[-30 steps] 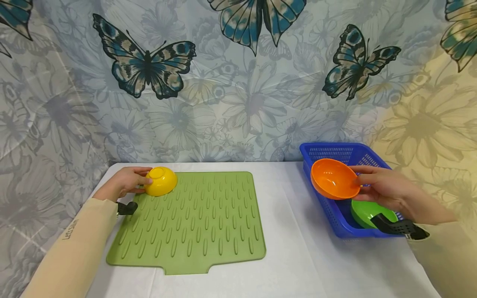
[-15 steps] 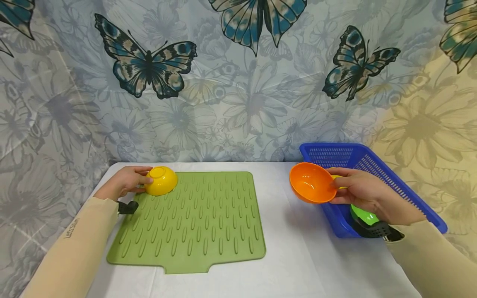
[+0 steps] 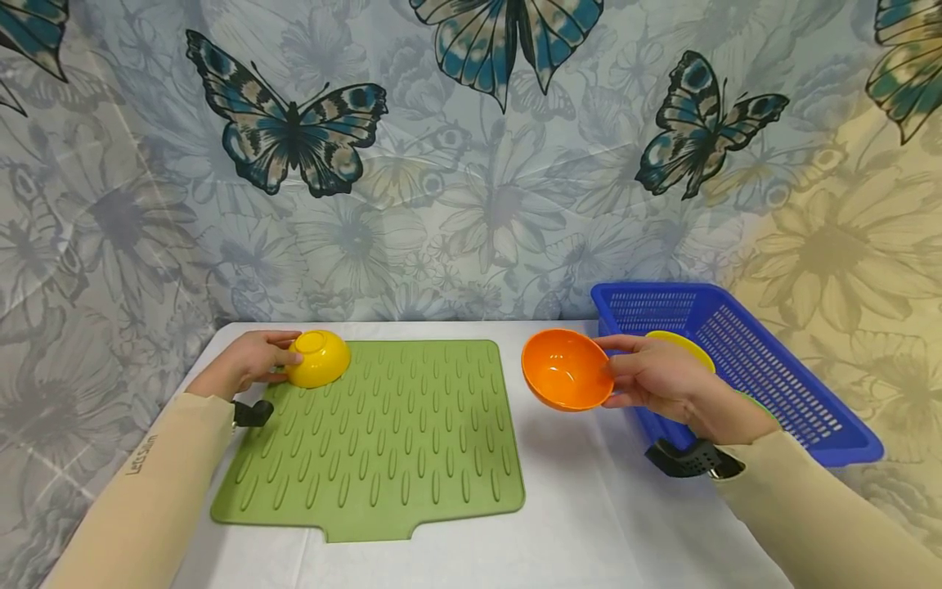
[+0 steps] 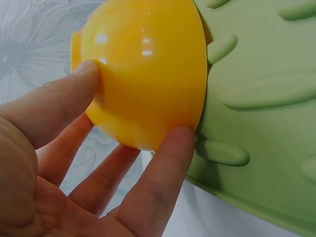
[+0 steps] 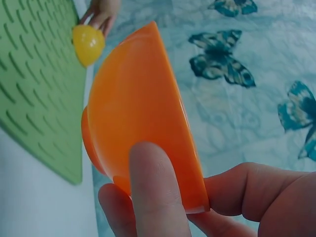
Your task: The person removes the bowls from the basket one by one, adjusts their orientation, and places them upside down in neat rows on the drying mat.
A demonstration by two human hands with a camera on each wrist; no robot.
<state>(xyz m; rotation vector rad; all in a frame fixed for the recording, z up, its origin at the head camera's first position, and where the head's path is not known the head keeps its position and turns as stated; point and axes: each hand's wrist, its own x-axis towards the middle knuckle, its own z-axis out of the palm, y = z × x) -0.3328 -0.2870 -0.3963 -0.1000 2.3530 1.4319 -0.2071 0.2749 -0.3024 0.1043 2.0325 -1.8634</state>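
Backdrop: floral cloth (image 3: 471,237) with butterflies behind a white desk (image 3: 581,515). Green mat (image 3: 383,458) at left, blue basket (image 3: 776,356) at right.

Right hand (image 3: 658,380): thumb and fingers pinch the orange bowl (image 3: 567,368) by its right side, off the desk between mat and basket. Base downward, mouth tilted toward the head camera. Key relation: bowl lies left of the right fingers, mat farther left; right hand is the nearer of the 2. Round, so no long axis.

Left hand (image 3: 250,360): grasping the yellow bowl (image 3: 319,360), upside down at the mat's far left corner.

In basket: 1 yellow rim (image 3: 684,343), partly hidden.
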